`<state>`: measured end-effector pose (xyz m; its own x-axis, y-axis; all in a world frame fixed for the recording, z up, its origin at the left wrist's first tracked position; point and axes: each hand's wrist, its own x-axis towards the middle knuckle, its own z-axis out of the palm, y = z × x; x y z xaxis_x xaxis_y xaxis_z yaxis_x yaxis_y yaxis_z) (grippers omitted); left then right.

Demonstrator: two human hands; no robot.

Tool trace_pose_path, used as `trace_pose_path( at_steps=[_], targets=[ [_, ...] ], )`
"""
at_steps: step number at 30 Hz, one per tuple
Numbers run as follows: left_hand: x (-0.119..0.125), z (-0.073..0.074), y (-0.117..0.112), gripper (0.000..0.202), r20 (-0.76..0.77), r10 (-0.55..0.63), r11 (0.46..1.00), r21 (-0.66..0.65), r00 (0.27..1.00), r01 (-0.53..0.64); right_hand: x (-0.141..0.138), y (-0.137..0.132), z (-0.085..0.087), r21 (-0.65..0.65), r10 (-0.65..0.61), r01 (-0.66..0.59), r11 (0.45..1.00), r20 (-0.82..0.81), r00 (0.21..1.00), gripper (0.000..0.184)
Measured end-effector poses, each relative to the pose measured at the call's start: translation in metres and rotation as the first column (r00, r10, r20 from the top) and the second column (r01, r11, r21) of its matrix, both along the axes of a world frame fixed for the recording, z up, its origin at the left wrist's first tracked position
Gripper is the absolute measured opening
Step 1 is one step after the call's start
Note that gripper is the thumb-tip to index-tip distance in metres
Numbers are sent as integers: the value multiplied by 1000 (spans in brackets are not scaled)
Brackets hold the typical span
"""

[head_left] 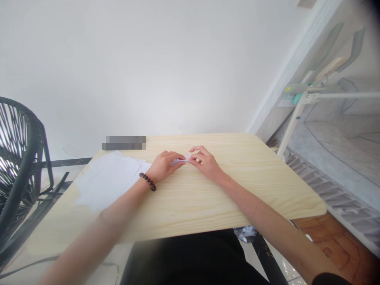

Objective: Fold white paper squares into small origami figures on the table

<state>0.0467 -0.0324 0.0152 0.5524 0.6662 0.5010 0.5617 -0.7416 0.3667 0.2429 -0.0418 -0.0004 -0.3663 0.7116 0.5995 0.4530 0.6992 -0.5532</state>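
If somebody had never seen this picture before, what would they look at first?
Probably the two hands in the middle: the left hand and right hand pinch a small white piece, perhaps paper, over the pale wooden table. Next, maybe the dark bead bracelet on the left wrist, then the black woven chair at the picture's left edge.

Dark woven chair (31, 134), white wall (190, 71), brown floor (338, 241)
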Motion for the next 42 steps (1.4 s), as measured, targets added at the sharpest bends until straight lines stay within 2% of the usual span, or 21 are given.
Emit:
trace_pose_path(
  at_steps=[6,13,18,23,27,31,36,39,42],
  targets=[
    [-1,-3,4,21,-30,-50,998,41,998,52,-1,0,-1,-18,-15,14,1000,-35,999,17],
    [-2,-3,4,25,27,-13,1000,7,1000,13,1,5,-5,-77,-93,86,993,-92,991,17],
    [-4,-3,6,29,77,-5,1000,31,997,3,1,5,-4,-72,-87,79,994,-114,990,16],
    [-4,-3,6,30,42,50,999,-6,998,-50,0,3,-3,-97,-99,86,992,-146,984,16],
    [-3,1,3,24,49,49,999,-8,998,-49,0,2,-2,-148,-118,92,985,-180,977,28],
    [1,4,-2,25,94,43,988,-151,995,-29,0,0,-1,-114,-89,72,991,-150,985,17],
    [5,5,-8,36,191,100,924,-383,976,-20,-2,-3,2,-107,-29,13,994,-146,989,20],
    [6,6,-9,39,254,110,864,-502,961,33,-3,-5,4,-119,-6,-13,993,-152,988,22],
    [5,7,-8,40,299,117,775,-623,947,100,-3,-6,3,-131,8,-28,991,-147,989,22]
  ],
)
